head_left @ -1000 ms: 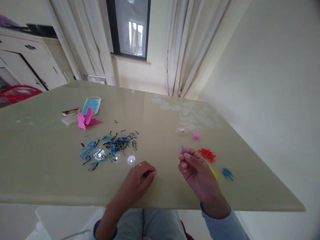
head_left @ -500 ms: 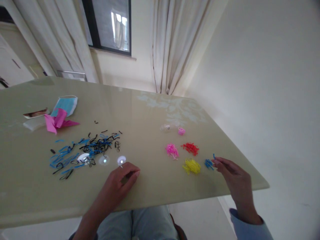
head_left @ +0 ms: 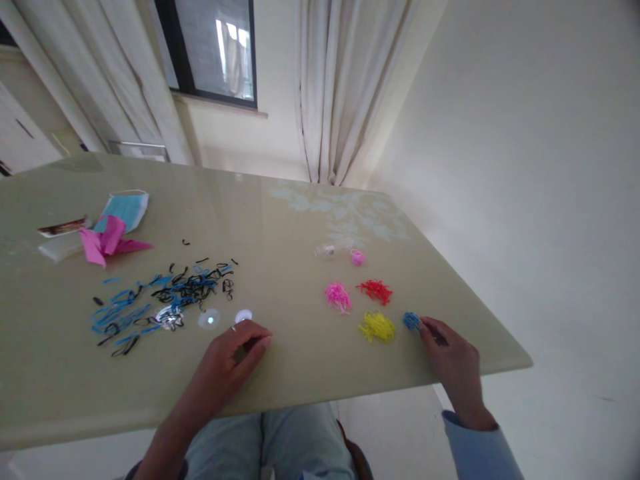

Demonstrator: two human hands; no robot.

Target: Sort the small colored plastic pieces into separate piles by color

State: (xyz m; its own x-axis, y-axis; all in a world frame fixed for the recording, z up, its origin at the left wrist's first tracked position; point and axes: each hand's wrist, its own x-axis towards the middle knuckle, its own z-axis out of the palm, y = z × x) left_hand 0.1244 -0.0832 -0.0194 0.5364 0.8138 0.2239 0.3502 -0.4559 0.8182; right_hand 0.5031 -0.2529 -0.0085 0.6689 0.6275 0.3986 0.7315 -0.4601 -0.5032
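My right hand (head_left: 453, 350) has its thumb and fingertips pinched at the edge of a small pile of blue rubber bands (head_left: 411, 321), with a blue band between them; the tips partly cover it. My left hand (head_left: 240, 353) rests on the table, thumb and forefinger brought together in a loop, with nothing visible in them. Beside the blue pile lies a heap of yellow rubber bands (head_left: 377, 327). Pink rubber bands (head_left: 339, 297) and red rubber bands (head_left: 376, 291) form two more heaps behind it.
Mixed black and blue bands (head_left: 193, 288) are scattered on the table's left. Behind them lie a pink folded paper (head_left: 107, 241) and a blue face mask (head_left: 125, 211). A pink ring-shaped bundle (head_left: 357, 257) sits beside clear plastic (head_left: 326, 251). A wall (head_left: 540, 200) rises along the right side.
My right hand has come down and left onto the blue pile; the blue band that stuck up from its fingertips no longer shows apart. My left hand keeps its pose. The view has shifted slightly.
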